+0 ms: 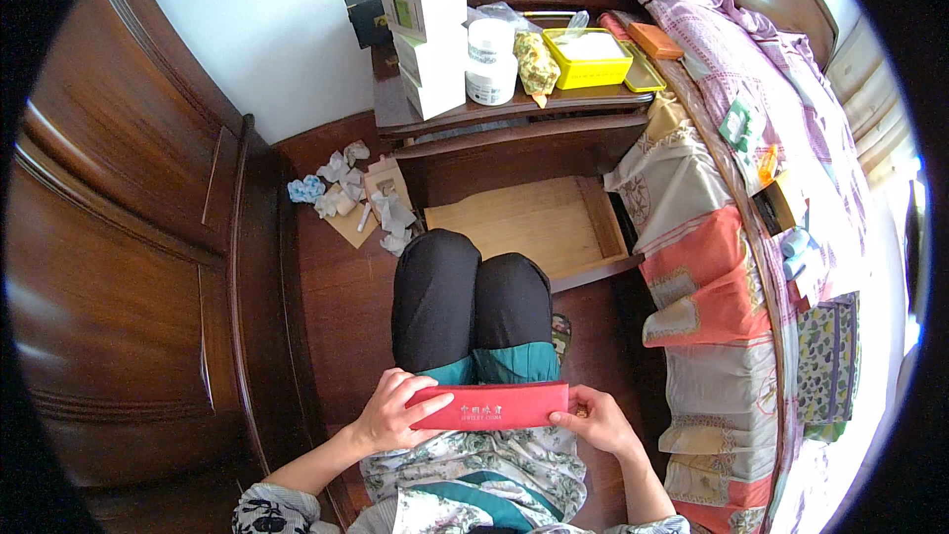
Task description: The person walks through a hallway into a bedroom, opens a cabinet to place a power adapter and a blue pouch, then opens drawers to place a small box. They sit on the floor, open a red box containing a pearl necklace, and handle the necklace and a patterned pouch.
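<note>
A long red jewelry case or folder (511, 408), bearing silver writing, lies level across my lap. My left hand (404, 411) grips its left end, with fingers spread over the front. At its right end, my right hand (593, 419) holds the edge, thumb on the front face and the other fingers behind. Beyond my knees, a pulled-out wooden drawer (530, 226) shows its bare bottom. Whether the red item holds anything cannot be seen.
White boxes (437, 74), white tubs (491, 78) and a yellow tin (593, 70) stand on the nightstand (489, 115). Crumpled tissues (341, 174) lie on the floor at left. The bed (801, 126) at right bears pouches and small boxes; a wardrobe (126, 237) stands left.
</note>
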A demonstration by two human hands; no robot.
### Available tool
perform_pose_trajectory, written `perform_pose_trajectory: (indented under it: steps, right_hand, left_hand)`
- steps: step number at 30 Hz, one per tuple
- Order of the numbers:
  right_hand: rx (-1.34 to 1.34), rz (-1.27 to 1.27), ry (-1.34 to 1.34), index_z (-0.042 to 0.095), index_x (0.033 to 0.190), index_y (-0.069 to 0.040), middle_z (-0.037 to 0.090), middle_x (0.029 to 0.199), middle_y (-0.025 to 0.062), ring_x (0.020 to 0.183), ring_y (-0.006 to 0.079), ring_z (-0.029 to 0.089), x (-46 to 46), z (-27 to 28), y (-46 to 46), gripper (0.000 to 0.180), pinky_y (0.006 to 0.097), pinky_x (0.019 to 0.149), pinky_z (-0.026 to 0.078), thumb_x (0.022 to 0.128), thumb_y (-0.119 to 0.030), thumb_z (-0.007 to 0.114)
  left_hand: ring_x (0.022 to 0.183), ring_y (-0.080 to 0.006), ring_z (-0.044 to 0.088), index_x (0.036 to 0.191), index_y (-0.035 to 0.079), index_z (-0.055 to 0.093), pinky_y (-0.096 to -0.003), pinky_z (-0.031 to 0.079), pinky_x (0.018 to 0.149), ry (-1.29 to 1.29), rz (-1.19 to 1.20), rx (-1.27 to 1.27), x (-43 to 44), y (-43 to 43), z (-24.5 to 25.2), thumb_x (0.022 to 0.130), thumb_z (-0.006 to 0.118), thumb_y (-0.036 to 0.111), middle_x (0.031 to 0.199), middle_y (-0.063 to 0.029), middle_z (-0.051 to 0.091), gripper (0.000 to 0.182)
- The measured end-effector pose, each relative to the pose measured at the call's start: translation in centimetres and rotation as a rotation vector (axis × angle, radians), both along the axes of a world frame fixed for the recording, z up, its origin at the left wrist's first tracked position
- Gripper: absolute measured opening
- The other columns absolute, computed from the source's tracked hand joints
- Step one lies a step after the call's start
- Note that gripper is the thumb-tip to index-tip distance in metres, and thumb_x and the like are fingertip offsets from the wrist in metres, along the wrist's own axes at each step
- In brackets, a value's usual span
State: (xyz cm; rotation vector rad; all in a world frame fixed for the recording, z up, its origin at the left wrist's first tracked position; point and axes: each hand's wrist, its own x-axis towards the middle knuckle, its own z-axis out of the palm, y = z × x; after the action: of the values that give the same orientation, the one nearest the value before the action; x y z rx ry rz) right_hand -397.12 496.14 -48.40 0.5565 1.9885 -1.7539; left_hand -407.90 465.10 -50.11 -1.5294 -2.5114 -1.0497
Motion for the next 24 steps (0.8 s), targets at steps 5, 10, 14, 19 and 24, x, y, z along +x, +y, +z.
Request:
perform_pose_trajectory:
  steps: [5,10,14,19,24]
  right_hand:
    - [0.052,0.012,0.034,0.061,0.103,0.000,0.062,0.084,0.0004,0.074,0.0059,0.055,0.7,0.7,1.1,0.023,0.0214,0.066,0.046,0.086,-0.015,0.066]
    - [-0.020,-0.224,0.310,0.049,0.121,-0.002,0.061,0.090,0.0066,0.083,0.0121,0.058,-1.4,1.0,4.6,0.035,0.0269,0.076,0.049,0.089,0.004,0.036]
    - [-0.128,-0.266,0.614,0.023,0.141,-0.007,0.026,0.141,0.0146,0.100,0.0249,0.061,-2.5,4.1,3.4,0.058,0.0353,0.085,0.051,0.086,0.012,0.032]
    - [-0.204,-0.214,0.562,0.022,0.142,-0.010,0.044,0.126,0.0166,0.097,0.0235,0.062,-2.0,7.3,3.8,0.063,0.0356,0.082,0.052,0.085,0.014,0.034]
    - [-0.009,-0.675,0.642,0.038,0.127,-0.005,0.059,0.092,0.0123,0.075,0.0169,0.060,2.9,10.5,13.3,0.038,0.0298,0.069,0.052,0.089,0.000,0.041]
  left_hand:
    - [0.097,-0.0275,0.047,0.114,0.011,0.059,-0.0434,0.038,0.085,-0.028,-0.049,-0.091,-0.6,1.0,1.1,0.062,0.081,0.033,0.107,-0.0091,0.051,0.061]
    - [0.089,-0.0313,0.052,0.103,0.001,0.059,-0.0431,0.042,0.082,-0.106,0.122,0.119,-1.3,2.1,2.9,0.064,0.078,0.025,0.098,-0.0133,0.058,0.049]
    - [0.079,-0.0287,0.057,0.093,-0.002,0.061,-0.0370,0.048,0.073,-0.223,0.103,0.300,-2.8,8.3,4.3,0.067,0.069,0.001,0.088,-0.0143,0.060,0.027]
    - [0.077,-0.0200,0.058,0.097,-0.002,0.061,-0.0294,0.048,0.071,-0.406,-0.202,0.343,-2.7,17.3,8.2,0.071,0.067,-0.003,0.091,-0.0121,0.059,0.026]
    - [0.076,-0.0261,0.060,0.091,0.001,0.064,-0.0326,0.049,0.069,-0.279,-0.368,0.321,-2.9,19.7,9.7,0.070,0.070,-0.001,0.085,-0.0127,0.061,0.022]
